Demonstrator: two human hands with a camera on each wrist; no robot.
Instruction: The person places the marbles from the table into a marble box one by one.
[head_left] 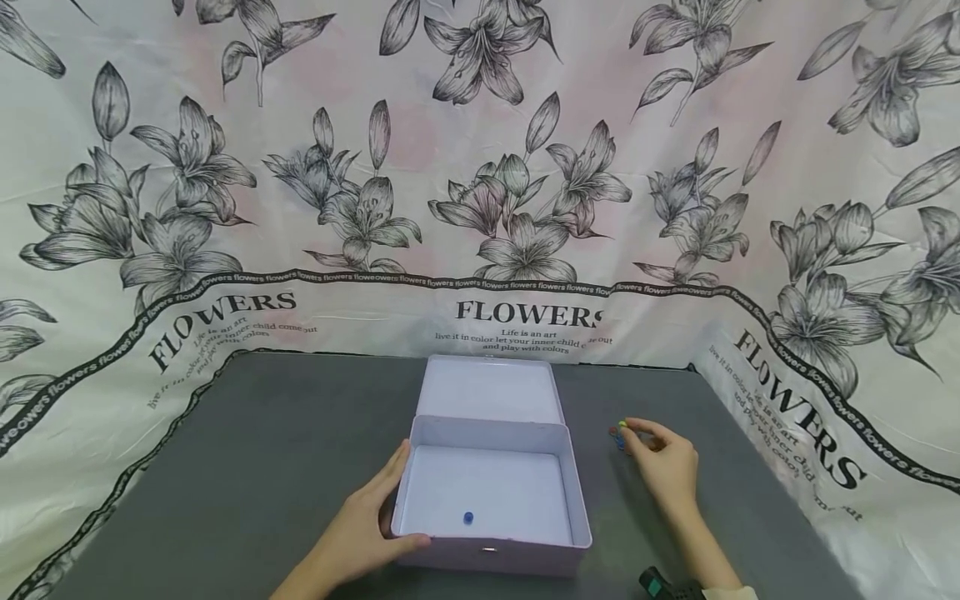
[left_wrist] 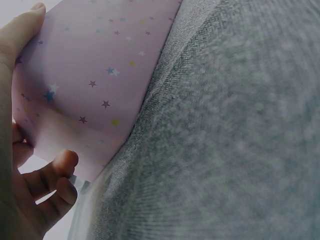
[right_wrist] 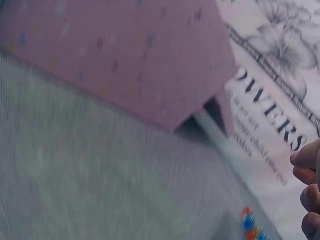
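A pale lilac lidded box [head_left: 491, 554] stands with its lid [head_left: 491, 390] raised at the back. One small blue bead [head_left: 468, 517] lies inside on the white floor. My left hand [head_left: 360, 525] grips the box's front left corner, thumb over the front rim and fingers along the side. Stars show on that outer wall in the left wrist view. To the right of the box, my right hand [head_left: 667, 467] pinches a small yellow-green bead [head_left: 622, 424] between thumb and forefinger. Several red and blue beads [right_wrist: 248, 222] lie on the table close under it.
A dark grey cloth-covered table [head_left: 315, 433] carries everything. Behind and at both sides hangs a white sheet [head_left: 375, 317] printed with lilies and lettering. A black device [head_left: 663, 583] is strapped at the right wrist.
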